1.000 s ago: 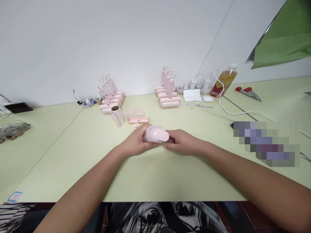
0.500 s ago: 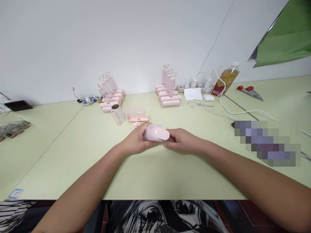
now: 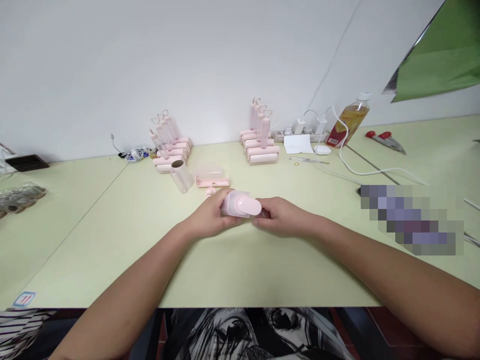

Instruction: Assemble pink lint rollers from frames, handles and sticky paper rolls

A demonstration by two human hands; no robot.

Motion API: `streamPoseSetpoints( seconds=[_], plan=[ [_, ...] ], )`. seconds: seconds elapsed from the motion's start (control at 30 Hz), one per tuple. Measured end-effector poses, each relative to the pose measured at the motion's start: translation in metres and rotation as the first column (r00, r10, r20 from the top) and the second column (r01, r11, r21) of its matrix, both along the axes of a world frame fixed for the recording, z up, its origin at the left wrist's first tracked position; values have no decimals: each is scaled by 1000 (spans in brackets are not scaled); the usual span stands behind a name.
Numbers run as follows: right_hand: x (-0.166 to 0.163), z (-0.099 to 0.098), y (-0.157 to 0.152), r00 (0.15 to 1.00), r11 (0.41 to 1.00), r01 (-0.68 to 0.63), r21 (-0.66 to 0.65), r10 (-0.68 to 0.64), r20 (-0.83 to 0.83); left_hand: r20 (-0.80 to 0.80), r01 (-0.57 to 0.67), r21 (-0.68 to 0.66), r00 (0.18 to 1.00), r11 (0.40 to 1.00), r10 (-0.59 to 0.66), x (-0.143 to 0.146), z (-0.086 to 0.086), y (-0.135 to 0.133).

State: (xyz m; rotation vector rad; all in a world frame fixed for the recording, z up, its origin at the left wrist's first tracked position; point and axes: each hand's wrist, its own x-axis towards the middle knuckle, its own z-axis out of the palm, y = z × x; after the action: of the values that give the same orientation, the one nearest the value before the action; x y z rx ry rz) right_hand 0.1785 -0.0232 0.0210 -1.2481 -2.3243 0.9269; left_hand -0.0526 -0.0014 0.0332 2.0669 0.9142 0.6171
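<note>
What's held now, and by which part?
The left hand grips the pale pink piece around its left side; what the right hand holds cannot be told.

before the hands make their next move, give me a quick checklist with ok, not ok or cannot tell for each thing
1. Left hand gripping the pink piece: ok, thumb and fingers close around it.
2. Right hand hold: cannot tell, its curled fingers hide most of what is between them.
3. Small pink part clear of the left hand: cannot tell, they overlap in this view.
4. Pink open holder within view: ok, on the table beyond the left hand.
5. Hollow roll standing: ok, on end with its core opening upward.
6. Red-handled tool away from both hands: ok, far to the right.
</note>
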Motion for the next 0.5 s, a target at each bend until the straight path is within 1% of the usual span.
streamPoseSetpoints(
  seconds=[0.5],
  plan=[
    [0,1,0,1000,1000,6,-12,-6,-3,-3,-6,0,1000,1000,6,0,-1,1]
  ],
)
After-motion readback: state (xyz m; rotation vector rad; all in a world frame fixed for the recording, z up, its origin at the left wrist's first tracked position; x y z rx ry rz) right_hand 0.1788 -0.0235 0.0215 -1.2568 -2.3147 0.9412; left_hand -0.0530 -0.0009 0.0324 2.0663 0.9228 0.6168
